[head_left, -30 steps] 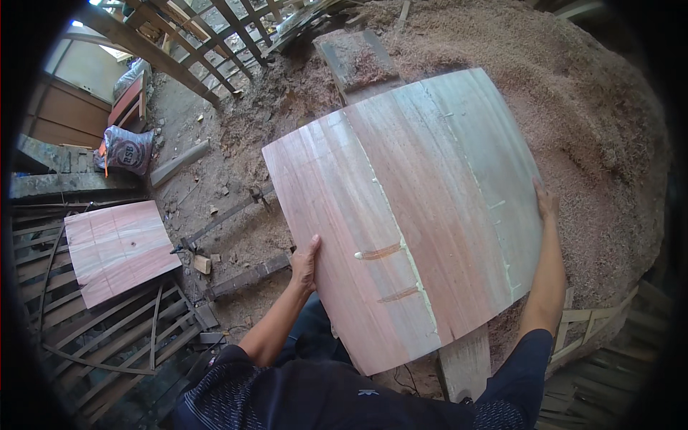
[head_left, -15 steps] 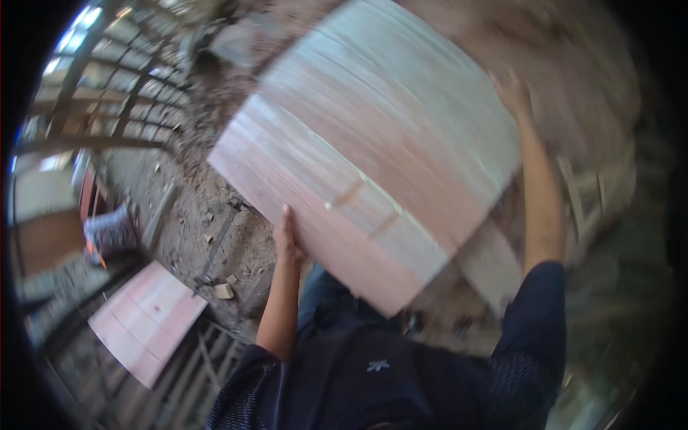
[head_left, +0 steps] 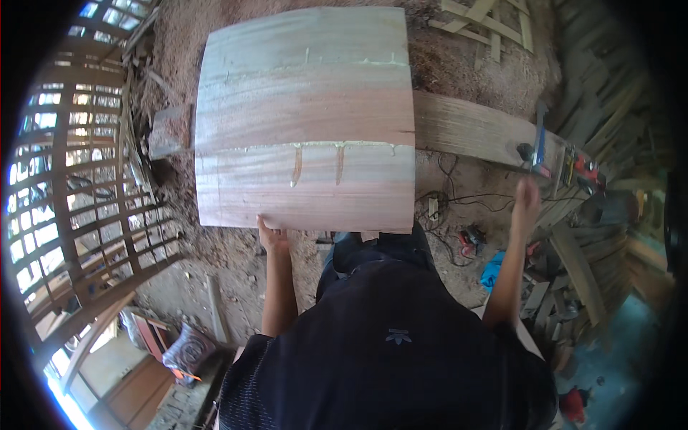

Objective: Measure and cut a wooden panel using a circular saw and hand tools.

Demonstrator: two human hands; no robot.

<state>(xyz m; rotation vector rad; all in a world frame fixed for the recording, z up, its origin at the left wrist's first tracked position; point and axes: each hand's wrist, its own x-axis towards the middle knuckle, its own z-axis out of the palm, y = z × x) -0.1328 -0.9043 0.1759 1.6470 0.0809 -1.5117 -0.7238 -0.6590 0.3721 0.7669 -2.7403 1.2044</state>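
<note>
A broad wooden panel (head_left: 308, 107), with pale glue lines along its seams and two brownish drips, lies in front of me on the left. My left hand (head_left: 272, 236) grips its near edge, thumb on top and the other fingers partly hidden underneath. Away from the panel, my right hand (head_left: 527, 197) is out to the right. It is blurred, and its fingers are hard to make out. Just beyond it is a long blue tool (head_left: 542, 140) at the end of a thick plank (head_left: 473, 129).
Red-and-black tools (head_left: 589, 175) sit right of the plank's end. Dark cables (head_left: 459, 197) cross the dirt floor near a small red power tool (head_left: 469, 242). Wood strips (head_left: 491, 25) lie at the far right. A slatted wooden wall (head_left: 79, 172) stands left, with a patterned cushion (head_left: 188, 350) below.
My right hand has let go of the panel's far edge and moved right, toward the blue tool. The panel now sits squarer in view, with my left hand still on it. The view has turned.
</note>
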